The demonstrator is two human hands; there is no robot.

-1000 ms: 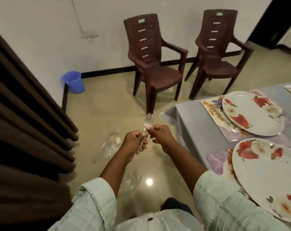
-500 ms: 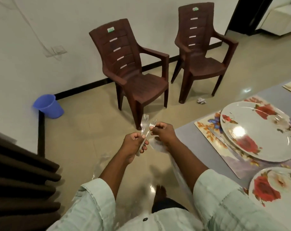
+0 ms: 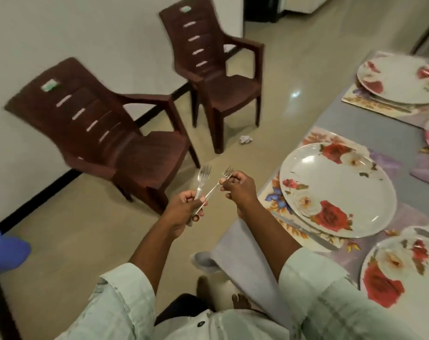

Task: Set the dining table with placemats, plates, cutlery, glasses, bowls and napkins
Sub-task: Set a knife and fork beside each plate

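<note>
Above the floor, just left of the table [image 3: 355, 123], we are holding two forks out in front of us. Our left hand [image 3: 184, 209] is wrapping its fingers around the lower handle of the upright fork [image 3: 201, 181], whose tines are pointing toward the far wall. Our right hand [image 3: 238, 187] is pinching the slanted fork [image 3: 217, 185] just below its head, its handle running down and left to our left hand, where the two handles are crossing; whether the left grip is closing on both handles we are not able to tell, since that spot is blurred.

To the right, the table is wearing a grey cloth and carrying floral placemats, each with a white plate bearing red roses. The nearest full plate [image 3: 336, 190] is sitting on its placemat [image 3: 277, 197] just right of our right hand, another plate [image 3: 402, 271] is lying near us at the right edge, and a third [image 3: 400, 79] is resting farther along.

Against the far wall two brown plastic chairs are standing, one at left [image 3: 105, 133] and one farther back [image 3: 213, 69]. A blue bin [image 3: 4, 251] is lying at the left edge, and a crumpled white scrap [image 3: 245, 139] is sitting on the floor between the chairs and the table.
</note>
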